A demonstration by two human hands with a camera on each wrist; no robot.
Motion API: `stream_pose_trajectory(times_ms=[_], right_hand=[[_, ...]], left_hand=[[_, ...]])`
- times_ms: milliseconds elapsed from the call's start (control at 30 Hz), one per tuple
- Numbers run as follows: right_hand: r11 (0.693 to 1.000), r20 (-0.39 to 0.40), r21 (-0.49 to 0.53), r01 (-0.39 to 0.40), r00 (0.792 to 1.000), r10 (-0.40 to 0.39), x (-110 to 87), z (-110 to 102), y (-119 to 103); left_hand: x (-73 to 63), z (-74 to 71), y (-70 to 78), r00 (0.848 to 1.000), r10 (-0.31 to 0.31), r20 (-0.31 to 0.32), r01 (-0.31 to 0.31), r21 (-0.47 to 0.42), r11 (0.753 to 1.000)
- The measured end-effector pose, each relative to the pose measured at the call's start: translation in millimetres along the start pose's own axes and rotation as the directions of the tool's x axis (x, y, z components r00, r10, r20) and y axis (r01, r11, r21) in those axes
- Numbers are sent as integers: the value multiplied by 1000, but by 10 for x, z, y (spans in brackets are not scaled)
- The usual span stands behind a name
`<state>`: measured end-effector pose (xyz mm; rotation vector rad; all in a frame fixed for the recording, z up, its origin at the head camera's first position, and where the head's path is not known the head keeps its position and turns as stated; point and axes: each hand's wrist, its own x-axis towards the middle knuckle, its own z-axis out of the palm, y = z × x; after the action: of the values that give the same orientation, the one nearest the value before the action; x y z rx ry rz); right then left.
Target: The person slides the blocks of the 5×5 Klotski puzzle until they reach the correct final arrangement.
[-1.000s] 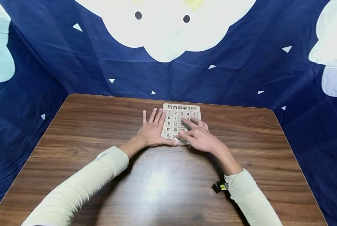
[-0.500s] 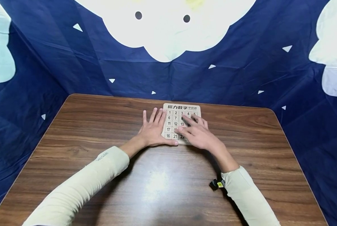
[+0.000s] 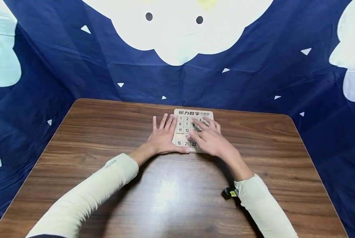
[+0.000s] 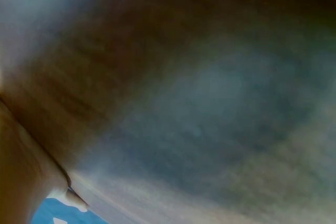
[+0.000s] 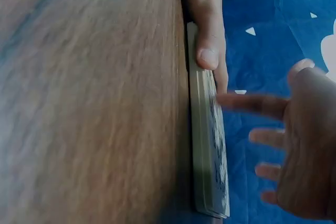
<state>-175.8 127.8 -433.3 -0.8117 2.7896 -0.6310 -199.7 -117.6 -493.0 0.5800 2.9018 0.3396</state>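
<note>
A pale sliding number puzzle (image 3: 192, 113) lies flat near the table's far edge in the head view. My left hand (image 3: 162, 138) lies flat with spread fingers along its left side, the thumb at its lower edge. Over the tiles hovers my right hand (image 3: 210, 139), its index finger touching near tile 17 (image 3: 186, 137) and its other fingers loosely stretched. A bare slot shows at the fourth row's left end; several tiles are hidden by this hand. The right wrist view shows the puzzle (image 5: 206, 145) edge-on, with the right index fingertip at its face. The left wrist view is mostly blur.
The brown wooden table (image 3: 165, 211) carries the puzzle near its back edge. Behind and beside it hangs a dark blue cloth (image 3: 106, 76) with white clouds and triangles. A small black device (image 3: 226, 193) sits at the right wrist.
Tile 17 has slid one place right, leaving a bare slot at the left end of its row. My right hand has shifted slightly over the tiles; the left hand stays in place.
</note>
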Motion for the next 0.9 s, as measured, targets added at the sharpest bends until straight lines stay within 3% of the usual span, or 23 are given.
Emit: stream_pose_trajectory(times_ms=[167,300,433,733,900], right_hand=[[1000,61,18,14,998,-15,3,56,-8],[1000,12,-15,-12,1000,12,17,34,45],[998,-41,43,-53,998,55,-59,-75,166],[993,-42,90,-81,995,85,-158,-196,343],[991,-55,94,-90,994,95,-325,-298,459]], left_hand=[[-1,-2,2,1000,0,6,0,11,1000],[18,0,-1,1000,-1,-1,1,5,1000],[33,5,-10,1000,-3,-3,3,-4,1000],[34,8,-7,1000,-8,3,8,-13,1000],[44,19,-6,1000,-15,10,15,5,1000]])
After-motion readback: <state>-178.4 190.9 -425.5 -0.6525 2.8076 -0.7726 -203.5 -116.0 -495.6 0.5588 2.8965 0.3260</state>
